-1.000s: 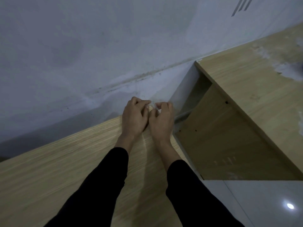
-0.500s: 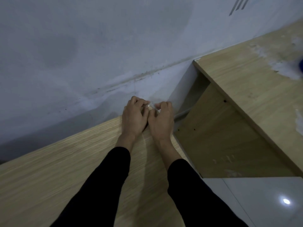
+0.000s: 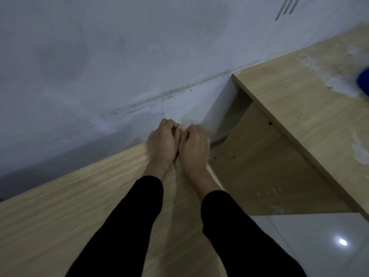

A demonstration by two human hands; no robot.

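a: 2 hands meet at the far edge of the wooden panel, tight against the wall. the left hand and right hand sit side by side, touching, fingers curled in.
b: and between the fingertips there's a small pale piece, pinched from both sides. it's mostly hidden, too small to name.
a: this looks like a fiddly middle step, the person picking or peeling that piece apart. the next move likely calls for a firm pinch and a slow pull, wrists braced on the panel.
b: the room is dim. the wall is scuffed and stained low down. on the right is an open wooden unit with white smears on top and a blue thing at the far right edge. near right, glossy floor tiles catch a lamp's glare.
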